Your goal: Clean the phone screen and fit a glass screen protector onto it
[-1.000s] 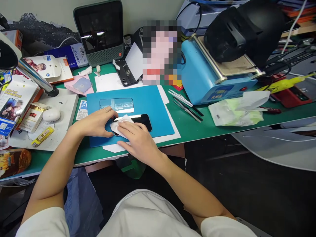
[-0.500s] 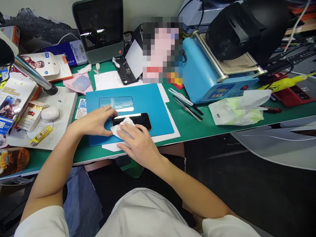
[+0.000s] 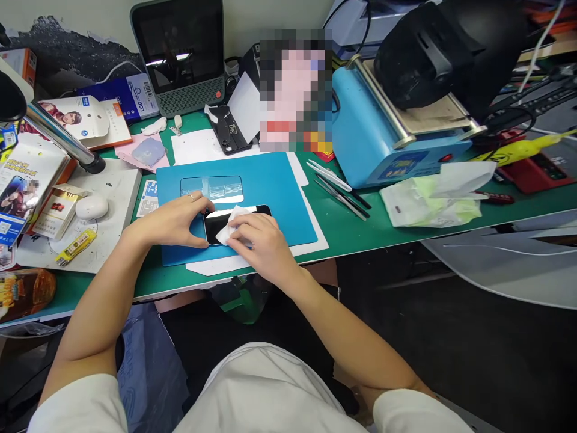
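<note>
A smartphone (image 3: 214,227) with a dark screen lies face up on a blue mat (image 3: 288,198). My left hand (image 3: 180,221) steadies its left end, thumb at the near edge and fingers at the far edge. Bunched in the fingers of my right hand (image 3: 264,243) is a white tissue (image 3: 229,225), pressed against the screen; the hand hides the phone's right part. Just beyond the phone, a clear screen protector (image 3: 211,189) with a dark outline lies flat on the same mat.
Tweezers and slim tools (image 3: 340,192) lie right of the mat. Further right are a tissue pack (image 3: 433,201) and a blue machine (image 3: 374,144). A tablet-like display (image 3: 180,54) stands behind. Boxes and a lamp stem (image 3: 63,135) crowd the left, near a bottle (image 3: 27,294).
My right hand has slid the tissue rightward and slightly away along the screen, uncovering more of the phone's left part. My left hand stays at the phone's left end.
</note>
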Demonstrator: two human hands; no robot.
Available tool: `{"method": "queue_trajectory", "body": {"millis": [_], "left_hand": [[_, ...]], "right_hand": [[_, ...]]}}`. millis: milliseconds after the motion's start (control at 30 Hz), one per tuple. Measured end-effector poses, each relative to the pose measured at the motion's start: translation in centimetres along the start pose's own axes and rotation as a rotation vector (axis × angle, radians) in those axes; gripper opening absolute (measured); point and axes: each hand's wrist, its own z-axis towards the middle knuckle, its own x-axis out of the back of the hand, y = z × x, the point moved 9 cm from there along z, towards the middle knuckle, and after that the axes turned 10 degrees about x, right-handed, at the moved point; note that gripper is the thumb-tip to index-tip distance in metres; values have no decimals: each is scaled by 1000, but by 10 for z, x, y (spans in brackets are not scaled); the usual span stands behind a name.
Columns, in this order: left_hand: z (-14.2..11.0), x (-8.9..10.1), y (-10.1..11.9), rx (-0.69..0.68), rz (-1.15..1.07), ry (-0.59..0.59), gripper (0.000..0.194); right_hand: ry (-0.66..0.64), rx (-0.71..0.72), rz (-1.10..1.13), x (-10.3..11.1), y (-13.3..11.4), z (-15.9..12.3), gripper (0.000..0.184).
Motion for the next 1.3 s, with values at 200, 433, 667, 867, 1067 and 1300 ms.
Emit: {"method": "queue_trajectory", "body": {"millis": [200, 433, 667, 867, 1067, 1300], "left_hand": [[1, 1, 2, -21, -15, 2, 61], [1, 0, 1, -27, 4, 22, 63], [1, 0, 2, -30, -1, 17, 62], [1, 0, 1, -27, 3, 19, 62], [0, 0, 2, -27, -8, 15, 60], [1, -2, -1, -1, -9, -1, 62]], "right_hand": [[-42, -38, -8, -16, -15, 19, 12], [-150, -61, -12, -13, -11, 22, 15], [-238, -89, -47, -19, -14, 30, 20], [-284, -100, -41, -16, -13, 32, 22], [-376, -162, -71, -20, -11, 36, 22], [-395, -159, -75, -20, -11, 39, 26]]}}
